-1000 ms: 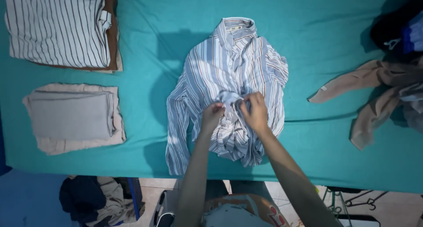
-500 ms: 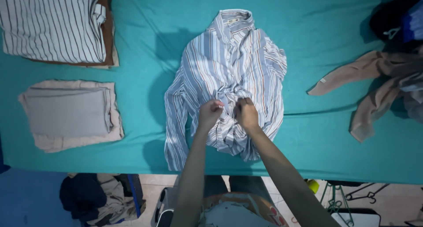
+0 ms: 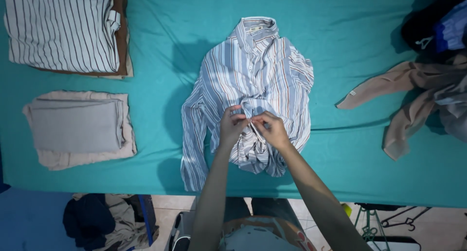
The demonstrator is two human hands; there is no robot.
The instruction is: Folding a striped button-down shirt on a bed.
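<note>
Teal-covered counter fills most of view, cloth w/ few creases. Pale tiled floor below front edge. Metal stand legs bottom right. Bright overhead light.

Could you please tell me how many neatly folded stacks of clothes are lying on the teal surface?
2. One stack, topped by a striped top, lies at the far left corner; the other, topped by a grey folded garment, lies just below it on the teal surface. More may be out of frame.

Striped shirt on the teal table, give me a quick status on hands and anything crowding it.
Left hand and right hand both pinching the striped button-up shirt at its front, fingertips together. Shirt lies collar away, lower half bunched. Nothing crowding it on the teal table.
</note>
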